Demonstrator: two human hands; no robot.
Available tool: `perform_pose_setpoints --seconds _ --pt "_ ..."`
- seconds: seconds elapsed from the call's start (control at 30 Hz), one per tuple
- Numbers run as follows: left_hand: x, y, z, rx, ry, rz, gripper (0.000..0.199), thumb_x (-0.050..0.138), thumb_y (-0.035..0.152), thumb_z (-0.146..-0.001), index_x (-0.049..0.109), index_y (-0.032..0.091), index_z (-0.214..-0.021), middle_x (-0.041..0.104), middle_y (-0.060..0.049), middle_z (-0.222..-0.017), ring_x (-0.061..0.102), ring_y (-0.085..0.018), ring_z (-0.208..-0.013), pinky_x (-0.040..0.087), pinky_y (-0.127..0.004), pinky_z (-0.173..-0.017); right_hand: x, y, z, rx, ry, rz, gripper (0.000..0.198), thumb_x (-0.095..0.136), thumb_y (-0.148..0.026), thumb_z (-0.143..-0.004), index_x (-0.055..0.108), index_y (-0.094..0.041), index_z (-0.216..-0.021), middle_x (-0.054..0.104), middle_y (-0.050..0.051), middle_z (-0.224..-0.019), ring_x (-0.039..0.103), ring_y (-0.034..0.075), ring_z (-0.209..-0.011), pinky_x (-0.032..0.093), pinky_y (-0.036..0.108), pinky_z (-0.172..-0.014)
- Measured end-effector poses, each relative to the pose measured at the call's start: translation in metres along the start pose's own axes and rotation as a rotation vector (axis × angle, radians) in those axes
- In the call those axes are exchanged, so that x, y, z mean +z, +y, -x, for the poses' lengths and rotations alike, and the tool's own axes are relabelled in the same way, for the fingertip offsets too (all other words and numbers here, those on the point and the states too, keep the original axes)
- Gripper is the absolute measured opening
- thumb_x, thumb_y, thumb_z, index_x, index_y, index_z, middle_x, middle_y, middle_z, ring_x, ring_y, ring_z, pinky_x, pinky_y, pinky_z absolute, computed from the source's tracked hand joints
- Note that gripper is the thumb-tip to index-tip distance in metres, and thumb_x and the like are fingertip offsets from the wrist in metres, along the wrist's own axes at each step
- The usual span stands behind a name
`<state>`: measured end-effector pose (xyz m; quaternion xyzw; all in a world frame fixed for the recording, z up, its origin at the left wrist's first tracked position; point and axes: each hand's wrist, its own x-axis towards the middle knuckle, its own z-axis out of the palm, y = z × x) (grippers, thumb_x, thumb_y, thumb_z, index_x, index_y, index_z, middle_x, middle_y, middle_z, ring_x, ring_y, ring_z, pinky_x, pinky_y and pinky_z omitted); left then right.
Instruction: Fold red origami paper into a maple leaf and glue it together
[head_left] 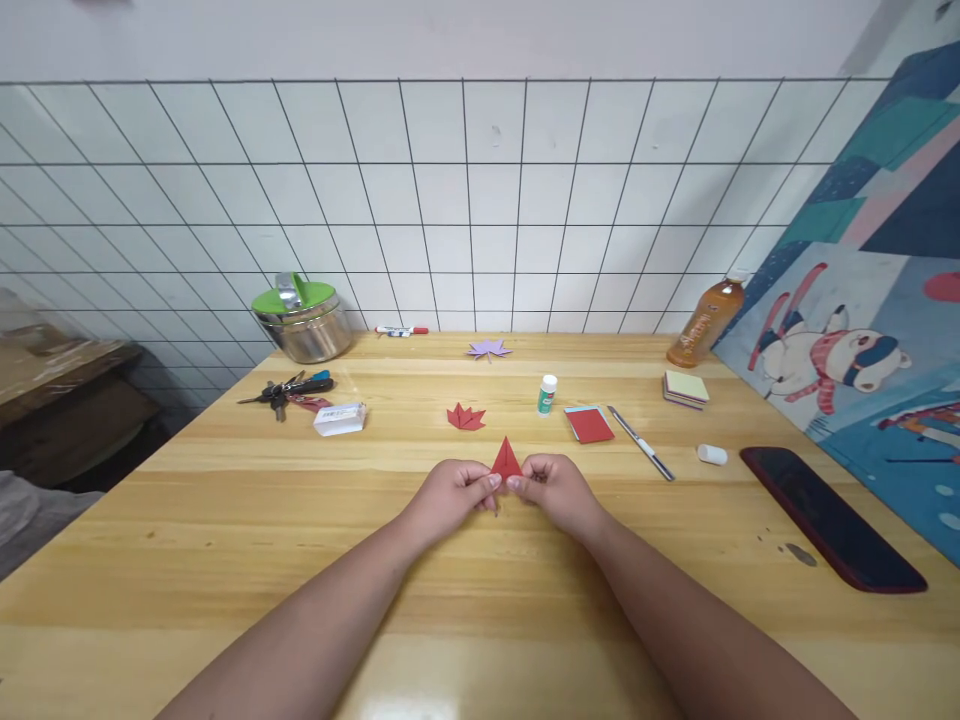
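Note:
Between my two hands is a small red folded paper (506, 459), its point facing away from me. My left hand (457, 493) pinches its lower left corner, thumb on top. On the other side, my right hand (559, 490) grips the lower right corner, also with the thumb on top. Just beyond lies a red folded paper leaf (466, 417) on the table. A glue stick (547, 396) with a white cap stands upright behind my right hand. To its right is a stack of red square paper (590, 425).
A utility knife (641, 442), glue cap (712, 455), sticky notes (685, 389), drink bottle (706, 318) and dark tablet (832, 518) are on the right. Farther back lie a purple paper leaf (489, 348) and marker (402, 331). Left are a green-lidded pot (307, 330), keys (289, 390) and white box (340, 419).

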<state>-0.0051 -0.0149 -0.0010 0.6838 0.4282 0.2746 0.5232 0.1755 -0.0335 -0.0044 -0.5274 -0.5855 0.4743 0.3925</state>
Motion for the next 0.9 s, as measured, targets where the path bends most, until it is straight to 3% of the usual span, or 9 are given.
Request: perform_pose_setpoints --seconds 0.23,0.5,0.6,0.7,0.8,0.9 --pt "-0.002 -0.006 -0.001 -0.025 0.031 0.013 0.038 0.055 0.049 -0.078 0.069 0.014 -0.075 0.062 -0.001 -0.057 0.052 -0.012 -0.051 0.039 -0.022 -0.052 -0.004 0.003 0.001 -0.005 -0.036 -0.112 0.035 0.063 -0.051 -0.070 0.057 -0.017 -0.066 0.055 -0.002 -0.060 0.047 0.010 -0.052 0.040 0.024 -0.053" --pt "-0.002 -0.002 -0.001 0.024 0.098 0.027 0.036 0.055 0.048 -0.079 0.067 0.015 -0.086 0.067 -0.004 -0.074 0.060 -0.017 -0.069 0.044 -0.024 -0.060 -0.003 0.006 0.000 -0.067 0.039 0.039 0.027 0.059 -0.043 -0.075 0.057 -0.018 -0.065 0.052 -0.003 -0.057 0.048 0.012 -0.054 0.042 0.025 -0.055" --pt "-0.003 -0.006 -0.004 0.017 0.137 0.059 0.033 0.059 0.046 -0.077 0.066 0.014 -0.079 0.065 -0.003 -0.067 0.059 -0.016 -0.064 0.043 -0.024 -0.058 -0.002 0.004 0.003 -0.177 0.091 0.127 0.025 0.057 -0.037 -0.079 0.064 -0.019 -0.094 0.063 0.003 -0.079 0.057 0.015 -0.068 0.047 0.026 -0.063" --pt "-0.002 -0.007 -0.004 0.001 0.139 0.105 0.032 0.060 0.046 -0.076 0.066 0.014 -0.079 0.065 -0.003 -0.065 0.059 -0.014 -0.061 0.043 -0.023 -0.056 -0.002 -0.001 0.008 -0.309 0.102 0.158 0.043 0.052 -0.035 -0.085 0.051 -0.026 -0.127 0.060 0.008 -0.112 0.061 0.018 -0.086 0.049 0.028 -0.066" --pt "-0.002 -0.004 -0.002 -0.035 0.118 0.150 0.031 0.060 0.044 -0.076 0.066 0.015 -0.081 0.066 -0.002 -0.066 0.059 -0.013 -0.061 0.043 -0.022 -0.056 -0.004 -0.007 0.011 -0.439 0.064 0.255 0.031 0.045 -0.032 -0.090 0.062 -0.028 -0.116 0.058 0.008 -0.118 0.057 0.021 -0.104 0.048 0.033 -0.081" --pt "-0.002 -0.002 0.002 -0.070 0.107 0.187 0.029 0.058 0.042 -0.078 0.066 0.016 -0.084 0.067 -0.001 -0.069 0.060 -0.013 -0.064 0.044 -0.022 -0.059 -0.004 -0.009 0.014 -0.495 0.049 0.324 0.034 0.039 -0.030 -0.094 0.072 -0.026 -0.092 0.065 0.008 -0.102 0.054 0.021 -0.110 0.037 0.035 -0.098"
